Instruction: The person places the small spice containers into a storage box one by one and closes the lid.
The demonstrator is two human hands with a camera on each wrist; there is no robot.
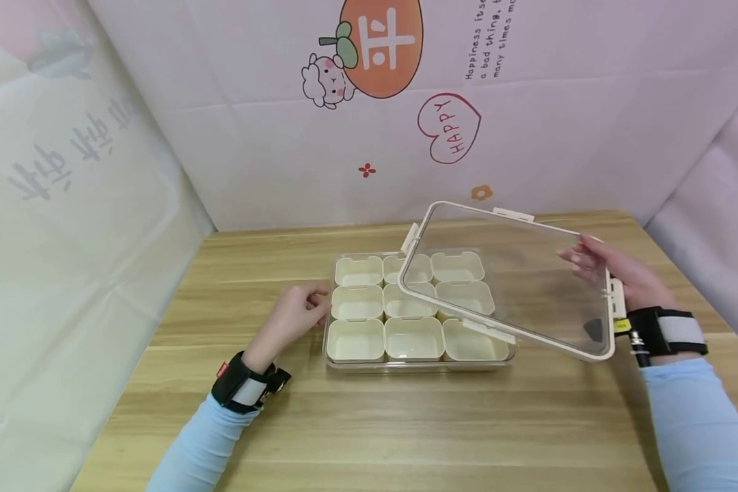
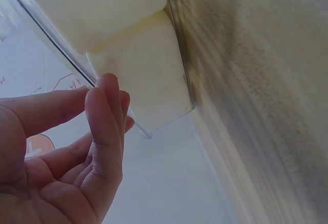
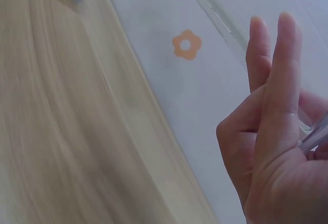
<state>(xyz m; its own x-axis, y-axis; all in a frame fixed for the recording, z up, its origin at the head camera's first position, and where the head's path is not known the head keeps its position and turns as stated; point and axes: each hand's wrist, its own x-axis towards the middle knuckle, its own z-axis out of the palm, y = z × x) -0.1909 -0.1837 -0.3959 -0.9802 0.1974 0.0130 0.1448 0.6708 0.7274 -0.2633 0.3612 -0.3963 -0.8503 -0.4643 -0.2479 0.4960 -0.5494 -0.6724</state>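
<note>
Clear lid (image 1: 516,287) held tilted above right part of compartment tray (image 1: 344,362), pinched at its right edge by right hand (image 1: 615,273), fingers (image 3: 279,80) clamped on rim. Tray resting mid-surface on wooden surface (image 1: 406,430), nine cream cups (image 1: 413,337) inside. Left hand (image 1: 292,318) beside tray's left wall, fingers (image 2: 102,126) loosely curled, holding nothing.

A clear tray (image 1: 419,365) of nine cream compartment cups (image 1: 413,337) sits on the wooden table (image 1: 406,430). At nine o'clock of it, the left hand (image 1: 295,316) rests with curled fingers touching the tray's edge. At three o'clock, the right hand (image 1: 615,273) grips the right rim of the transparent lid (image 1: 510,280), held tilted above the tray's right half.
</note>
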